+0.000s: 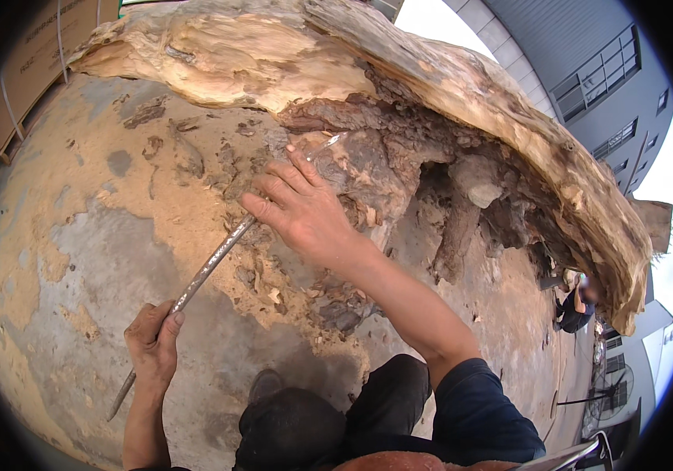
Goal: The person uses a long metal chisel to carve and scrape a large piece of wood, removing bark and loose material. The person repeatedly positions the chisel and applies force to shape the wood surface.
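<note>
Low on the bar [215, 255], the left hand [154, 337] is closed in a fist, its thumb lying along the metal and a short, slightly bent end sticking out below it. Up and to its right, the right hand [297, 212] is wrapped over the same bar with its back turned upward, covering a stretch of the metal near the far end. The wide spacing between them probably lets the lower hand swing or push while the upper one steadies the tip's angle.

Just past the right hand's fingers, the bar's tip lies against or just over the bark [368, 161], a dark, rough area on the log's [218, 55] near side; whether it is dug in cannot be told. The log arches above and to the right of that hand, its upper surface pale and stripped. Right of the hand, under the overhang, a stub [458, 235] slants down toward the ground; it may help bear the log, though its footing is unclear.

Between the two hands and to their left, sawdust and loose chips lie over the concrete [128, 251]. Below and right of the left hand are the person's bent knees [293, 428], a low stance that likely suits reaching under the log. Farther off, a strapped box [38, 67] stands up and left of both hands, and another person [574, 308] is well to the right, beyond the log.
</note>
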Motion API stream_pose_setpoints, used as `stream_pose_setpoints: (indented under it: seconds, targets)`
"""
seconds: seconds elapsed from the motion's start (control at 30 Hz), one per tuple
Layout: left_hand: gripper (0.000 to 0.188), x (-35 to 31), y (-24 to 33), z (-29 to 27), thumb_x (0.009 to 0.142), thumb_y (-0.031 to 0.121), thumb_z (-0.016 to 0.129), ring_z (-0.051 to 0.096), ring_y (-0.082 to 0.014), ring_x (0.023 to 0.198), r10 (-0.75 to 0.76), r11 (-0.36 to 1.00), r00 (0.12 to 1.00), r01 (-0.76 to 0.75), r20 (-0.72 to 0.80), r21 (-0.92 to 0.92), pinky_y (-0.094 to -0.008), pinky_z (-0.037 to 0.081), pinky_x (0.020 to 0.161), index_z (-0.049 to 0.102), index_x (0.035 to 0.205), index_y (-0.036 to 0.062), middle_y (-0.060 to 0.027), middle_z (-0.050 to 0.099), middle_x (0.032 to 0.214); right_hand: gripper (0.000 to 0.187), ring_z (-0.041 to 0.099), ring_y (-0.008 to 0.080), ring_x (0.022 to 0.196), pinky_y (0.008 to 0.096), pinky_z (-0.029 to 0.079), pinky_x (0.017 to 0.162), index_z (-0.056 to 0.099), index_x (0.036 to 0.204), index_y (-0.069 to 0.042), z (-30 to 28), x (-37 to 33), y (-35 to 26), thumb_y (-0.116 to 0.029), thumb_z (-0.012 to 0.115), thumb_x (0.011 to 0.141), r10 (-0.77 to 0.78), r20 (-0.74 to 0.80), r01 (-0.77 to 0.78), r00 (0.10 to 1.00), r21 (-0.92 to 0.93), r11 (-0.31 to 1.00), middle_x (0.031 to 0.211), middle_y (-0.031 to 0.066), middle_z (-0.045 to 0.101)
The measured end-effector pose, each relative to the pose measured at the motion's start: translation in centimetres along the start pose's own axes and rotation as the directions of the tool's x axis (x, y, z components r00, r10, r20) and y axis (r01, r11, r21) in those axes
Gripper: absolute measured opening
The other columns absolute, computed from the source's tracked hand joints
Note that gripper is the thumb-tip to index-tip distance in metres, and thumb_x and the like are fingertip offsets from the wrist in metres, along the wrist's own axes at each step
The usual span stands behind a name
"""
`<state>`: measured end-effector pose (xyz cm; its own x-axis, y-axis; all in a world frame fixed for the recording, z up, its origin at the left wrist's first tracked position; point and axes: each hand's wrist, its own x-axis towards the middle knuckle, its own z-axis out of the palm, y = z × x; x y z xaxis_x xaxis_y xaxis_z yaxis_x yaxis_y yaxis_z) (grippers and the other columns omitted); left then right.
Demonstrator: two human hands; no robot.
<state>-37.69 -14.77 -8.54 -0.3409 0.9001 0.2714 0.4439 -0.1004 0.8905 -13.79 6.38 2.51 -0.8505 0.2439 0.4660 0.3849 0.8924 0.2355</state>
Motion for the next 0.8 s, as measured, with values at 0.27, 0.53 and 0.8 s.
stream_pose_setpoints:
  seconds: [0.27,0.53,0.8]
  targets:
    - [0.025,3.3,0.8,1.0,0.095,0.019,0.073,0.049,-0.0132,0.064,-0.109,0.993,0.993,0.111,0.047,-0.035,-0.0299,0.038,0.058,0.072,0.098,-0.0057,-0.0067,0.055,0.069,0.052,0.05,0.0384,0.135,0.0528,0.036,0.119,0.065,0.124,-0.009,4.1,-1.0,3.3,0.004,0.068,0.073,0.244,-0.044,-0.244,0.969,0.0,0.97,0.134,0.0177,0.061]
    - [0.034,5.7,-0.5,0.7,0.096,0.028,0.072,0.043,-0.0075,0.055,-0.384,0.868,0.875,0.451,0.293,-0.209,-0.0266,0.033,0.049,0.072,0.094,-0.0058,-0.0009,0.055,0.063,0.045,0.053,0.0395,0.131,0.0501,0.047,0.109,0.063,0.124,-0.007,3.9,-1.8,4.1,0.004,0.068,0.08,0.339,-0.206,-0.323,0.918,0.107,0.94,0.139,0.0169,0.059]
    - [0.031,5.7,-1.2,4.5,0.098,0.027,0.07,0.04,-0.0044,0.049,-0.435,0.726,0.796,0.587,0.422,-0.359,-0.0244,0.027,0.043,0.072,0.092,-0.0038,0.0029,0.05,0.058,0.052,0.055,0.0409,0.128,0.0478,0.047,0.105,0.064,0.125,-0.006,0.4,-6.5,6.7,-0.002,0.077,0.074,0.418,-0.195,-0.43,0.887,-0.024,0.902,0.139,0.0166,0.059]
